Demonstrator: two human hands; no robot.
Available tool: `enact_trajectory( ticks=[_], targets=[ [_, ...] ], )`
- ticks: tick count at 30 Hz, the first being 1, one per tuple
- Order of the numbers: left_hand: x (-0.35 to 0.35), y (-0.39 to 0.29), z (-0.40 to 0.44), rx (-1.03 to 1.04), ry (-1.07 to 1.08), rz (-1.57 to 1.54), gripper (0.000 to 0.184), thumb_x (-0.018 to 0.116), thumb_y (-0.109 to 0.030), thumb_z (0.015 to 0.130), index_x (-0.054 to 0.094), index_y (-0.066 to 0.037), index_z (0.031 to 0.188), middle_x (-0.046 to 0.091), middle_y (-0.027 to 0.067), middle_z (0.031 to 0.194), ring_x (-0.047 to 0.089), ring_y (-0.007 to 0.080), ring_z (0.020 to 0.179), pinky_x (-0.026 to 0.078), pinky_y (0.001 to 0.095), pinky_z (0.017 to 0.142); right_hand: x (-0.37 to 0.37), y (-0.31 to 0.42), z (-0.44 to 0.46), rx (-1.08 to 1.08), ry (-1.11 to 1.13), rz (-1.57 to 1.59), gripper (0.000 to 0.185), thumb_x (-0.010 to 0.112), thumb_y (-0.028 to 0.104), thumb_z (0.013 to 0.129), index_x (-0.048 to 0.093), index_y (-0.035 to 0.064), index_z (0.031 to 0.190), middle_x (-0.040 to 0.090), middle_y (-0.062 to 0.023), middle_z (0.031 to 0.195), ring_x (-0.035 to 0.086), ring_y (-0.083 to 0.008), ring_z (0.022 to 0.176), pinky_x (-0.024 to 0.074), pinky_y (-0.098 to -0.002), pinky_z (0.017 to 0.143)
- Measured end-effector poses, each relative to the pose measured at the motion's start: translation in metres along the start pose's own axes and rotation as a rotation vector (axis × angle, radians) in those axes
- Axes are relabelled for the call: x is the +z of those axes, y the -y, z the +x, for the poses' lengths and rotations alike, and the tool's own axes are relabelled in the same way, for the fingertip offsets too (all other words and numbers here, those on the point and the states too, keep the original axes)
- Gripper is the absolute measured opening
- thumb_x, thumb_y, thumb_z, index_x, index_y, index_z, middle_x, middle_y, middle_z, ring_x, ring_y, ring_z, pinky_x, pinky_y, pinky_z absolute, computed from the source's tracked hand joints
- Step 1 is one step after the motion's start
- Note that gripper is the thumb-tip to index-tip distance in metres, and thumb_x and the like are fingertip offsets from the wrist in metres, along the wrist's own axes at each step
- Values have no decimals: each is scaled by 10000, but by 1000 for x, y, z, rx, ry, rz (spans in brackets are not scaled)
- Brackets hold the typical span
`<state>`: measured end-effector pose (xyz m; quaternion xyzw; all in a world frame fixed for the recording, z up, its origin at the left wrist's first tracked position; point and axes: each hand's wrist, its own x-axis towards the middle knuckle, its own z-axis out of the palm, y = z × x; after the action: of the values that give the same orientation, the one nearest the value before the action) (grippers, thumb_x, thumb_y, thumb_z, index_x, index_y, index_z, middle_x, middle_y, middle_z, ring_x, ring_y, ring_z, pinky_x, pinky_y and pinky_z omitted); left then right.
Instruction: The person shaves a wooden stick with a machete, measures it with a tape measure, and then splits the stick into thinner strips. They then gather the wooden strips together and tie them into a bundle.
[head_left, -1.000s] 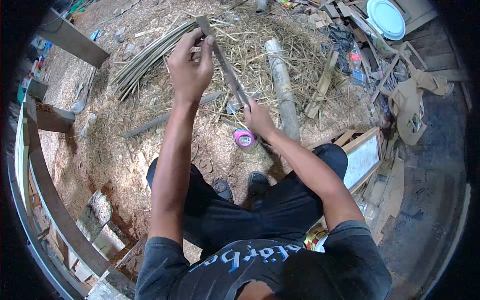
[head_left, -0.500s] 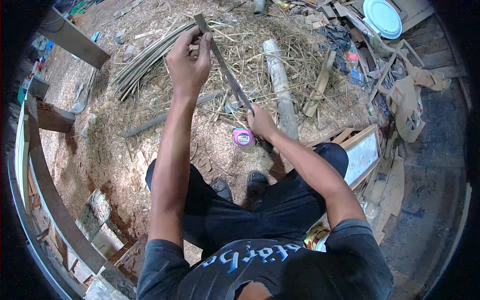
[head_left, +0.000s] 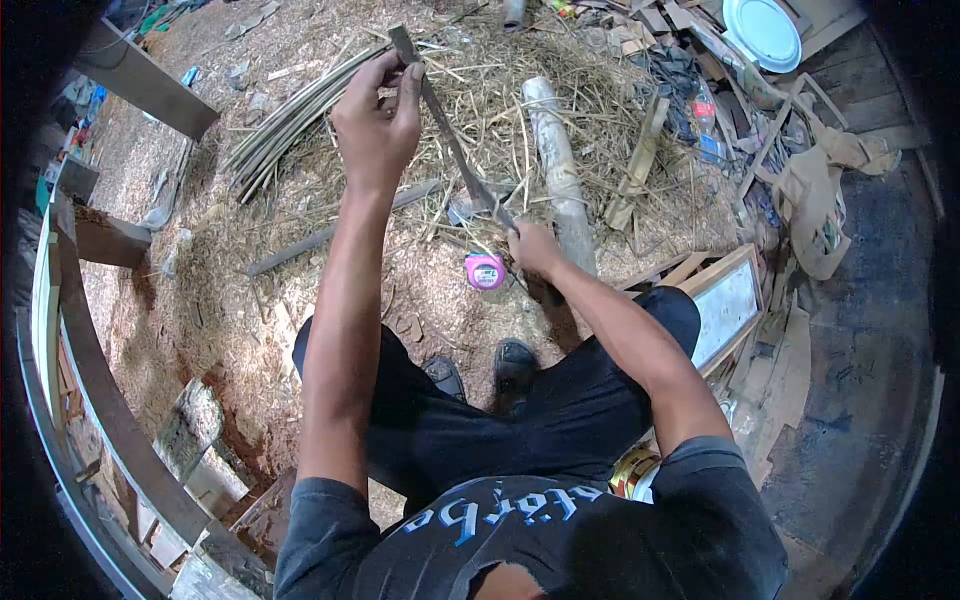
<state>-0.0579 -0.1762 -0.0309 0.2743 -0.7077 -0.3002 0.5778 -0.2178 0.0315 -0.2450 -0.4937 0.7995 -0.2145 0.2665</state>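
A long, narrow, dark wooden strip (head_left: 445, 125) slants between my two hands above the ground. My left hand (head_left: 378, 122) pinches it near its upper end, thumb on one side and fingers on the other. The strip's lower end runs into my right hand (head_left: 537, 249), whose fingers are closed round it. Whether a tool is also in that fist I cannot tell. Just left of my right hand, a pink tape measure (head_left: 485, 271) lies on the sawdust-covered ground.
A bundle of thin strips (head_left: 290, 125) lies beyond my left hand. A pale round pole (head_left: 560, 170) rests on shavings past my right hand. To the right are a wood-framed panel (head_left: 725, 308), scrap and a white lid (head_left: 762, 32). Curved timber (head_left: 110, 390) stands at left.
My right hand has shifted slightly right and down along the strip's lower end. My left hand keeps its pinch in nearly the same place.
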Motion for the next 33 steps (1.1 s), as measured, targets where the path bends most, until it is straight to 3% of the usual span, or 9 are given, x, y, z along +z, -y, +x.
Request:
enact_trajectory(
  ticks=[4,8,11,17,20,23,26,30,33],
  targets=[
    [1,-1,-3,58,15,23,176,664,-112,934,664,3,1068,695,104,906,681,153,812,591,302,671,9,4,3,4,15,-8,265,535,191,888,609,-21,1029,657,-297,894,640,-463,856,505,-514,777],
    [-2,-10,-8,-151,119,-6,191,596,-145,982,653,-7,1102,677,91,961,655,147,831,524,271,658,-12,-4,24,117,290,-208,318,583,263,835,684,-24,927,673,-293,910,664,-436,876,518,-491,799],
    [14,11,-19,-244,133,-134,196,565,-165,996,636,-14,1098,675,94,938,637,172,839,524,310,716,-23,6,44,128,218,-198,376,607,331,833,707,-24,907,683,-282,884,674,-425,872,522,-472,800],
    [43,27,-57,-376,269,-50,279,470,-258,1047,589,-21,1134,642,96,798,591,173,690,487,368,654,-88,80,42,152,-20,-64,403,613,313,882,675,-71,985,679,-299,860,688,-417,843,525,-466,772],
    [43,29,-59,-471,248,-142,310,411,-276,1067,589,-29,1121,615,62,786,559,138,686,474,336,627,-119,111,35,139,-41,12,415,597,292,919,657,-110,1005,693,-263,829,690,-370,721,530,-450,685],
    [25,4,-36,-461,219,-326,324,387,-277,1075,596,-44,1157,565,14,737,514,103,634,450,303,590,-148,143,18,-72,-433,53,359,614,309,908,698,-40,901,695,-197,749,655,-287,616,503,-398,595],
    [11,-10,-25,-381,186,-263,341,378,-282,1079,589,-45,1203,479,-36,683,447,76,585,411,275,551,-175,133,40,34,-241,149,371,630,344,899,698,-13,827,674,-163,666,654,-295,596,496,-414,588],
    [7,-17,-34,-558,208,-531,347,418,-235,1070,542,-44,1332,400,-75,634,340,26,505,286,201,441,-184,158,38,-177,-475,-11,372,646,352,887,687,0,772,620,-184,581,647,-329,566,486,-462,576],
    [10,-27,-43,-678,197,-660,375,470,-234,1052,508,-58,1381,471,-60,668,392,15,512,295,185,430,-179,166,37,-330,-507,-37,325,645,306,885,616,23,728,605,-181,595,636,-356,567,481,-471,563]
  ],
)
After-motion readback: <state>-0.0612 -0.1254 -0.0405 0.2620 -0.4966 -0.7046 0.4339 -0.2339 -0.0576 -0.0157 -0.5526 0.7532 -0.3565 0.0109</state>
